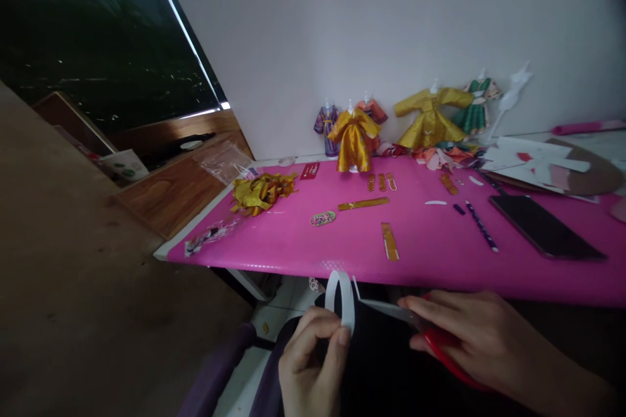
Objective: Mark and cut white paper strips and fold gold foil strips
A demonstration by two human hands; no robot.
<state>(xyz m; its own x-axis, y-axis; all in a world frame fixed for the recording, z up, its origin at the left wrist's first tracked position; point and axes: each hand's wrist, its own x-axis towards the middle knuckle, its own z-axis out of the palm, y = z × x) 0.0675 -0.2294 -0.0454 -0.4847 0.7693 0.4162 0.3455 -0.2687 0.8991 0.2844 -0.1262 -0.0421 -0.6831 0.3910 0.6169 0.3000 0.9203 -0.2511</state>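
My left hand (315,355) pinches a white strip (347,303) that curves up into a loop in front of the table's near edge. Closed around red-handled scissors (443,342) is my right hand (469,332), at the lower right. The blades point left, and their tips are close to the loop's right side, beside a thin white sliver (356,288). On the pink tabletop (293,247) lie a short gold strip (390,241), a longer gold strip (363,204) and a small oval of coloured beads (323,218).
Small dresses on stands, including a gold one (355,140), line the wall. Gold scraps (261,192) lie at the left. A phone (545,225), a patterned pen (482,226) and white paper pieces (533,159) are at the right. A purple armrest (220,365) is below left.
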